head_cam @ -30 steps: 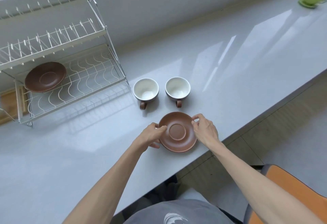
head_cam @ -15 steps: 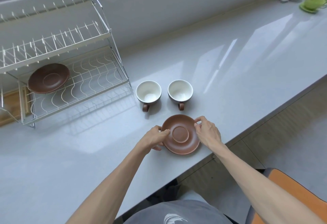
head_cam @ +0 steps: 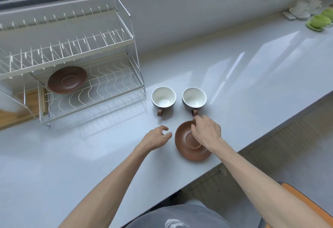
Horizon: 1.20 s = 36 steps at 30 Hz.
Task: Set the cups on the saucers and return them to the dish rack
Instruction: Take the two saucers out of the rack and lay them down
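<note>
A brown saucer point(head_cam: 187, 148) lies flat on the grey counter near its front edge. Behind it stand two upright cups, white inside with brown handles toward me: the left cup point(head_cam: 163, 98) and the right cup point(head_cam: 194, 97). My right hand point(head_cam: 207, 132) hovers over the saucer's far right part, fingers apart, fingertips close to the right cup's handle, holding nothing. My left hand point(head_cam: 156, 137) rests open just left of the saucer, not touching it. A second brown saucer point(head_cam: 67, 79) lies on the lower shelf of the white wire dish rack point(head_cam: 100, 87).
The counter's front edge runs diagonally just right of the saucer. Green and white cups with saucers point(head_cam: 317, 20) stand at the far right back. A wooden board point(head_cam: 21, 105) shows behind the rack's left end. An orange chair point(head_cam: 306, 204) is below right.
Both hands have let go of the saucer's rim. My left hand drew back to the left; my right hand moved forward over the saucer toward the right cup's handle.
</note>
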Motion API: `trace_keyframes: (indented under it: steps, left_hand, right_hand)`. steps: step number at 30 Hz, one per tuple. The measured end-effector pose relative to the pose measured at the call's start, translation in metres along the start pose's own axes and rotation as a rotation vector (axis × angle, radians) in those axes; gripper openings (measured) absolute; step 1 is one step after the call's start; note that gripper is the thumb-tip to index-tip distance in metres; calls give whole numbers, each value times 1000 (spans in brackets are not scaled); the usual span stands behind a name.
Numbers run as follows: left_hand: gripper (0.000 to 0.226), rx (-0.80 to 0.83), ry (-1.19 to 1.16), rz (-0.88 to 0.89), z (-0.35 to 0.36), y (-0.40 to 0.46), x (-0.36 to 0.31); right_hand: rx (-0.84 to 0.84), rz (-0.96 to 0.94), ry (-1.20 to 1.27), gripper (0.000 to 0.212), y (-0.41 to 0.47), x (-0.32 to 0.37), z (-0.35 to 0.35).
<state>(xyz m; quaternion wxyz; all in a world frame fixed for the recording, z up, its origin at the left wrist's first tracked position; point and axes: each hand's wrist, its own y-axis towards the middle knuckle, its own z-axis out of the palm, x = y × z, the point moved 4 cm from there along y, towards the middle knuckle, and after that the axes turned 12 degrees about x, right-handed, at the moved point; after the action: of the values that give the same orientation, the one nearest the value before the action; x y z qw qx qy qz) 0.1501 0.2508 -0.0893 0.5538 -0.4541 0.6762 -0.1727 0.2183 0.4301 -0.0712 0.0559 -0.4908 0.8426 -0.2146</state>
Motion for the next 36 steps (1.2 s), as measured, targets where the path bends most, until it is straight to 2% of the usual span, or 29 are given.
trace_keyframes:
  steps: [9,15,25,32,36]
  left_hand:
    - [52,-51,457,-94,-83,-51,67]
    - [51,-181,636,-229,-157,-91,117]
    - [49,-419,595,-338,-278,-131,162]
    - [46,-855,358,-190,-323,-115,157]
    - [45,-956,265,-154,-332,-96,163]
  right_hand:
    - [243,-440,-221,45,18,137,-24]
    - [235,-633,-355,46,34,235,-38]
    - [57,-748,-313,37,66,345,-64]
    - [-137,-784,-127,44,104,387,-60]
    - [-198,-791,-86,43,126,403,-52]
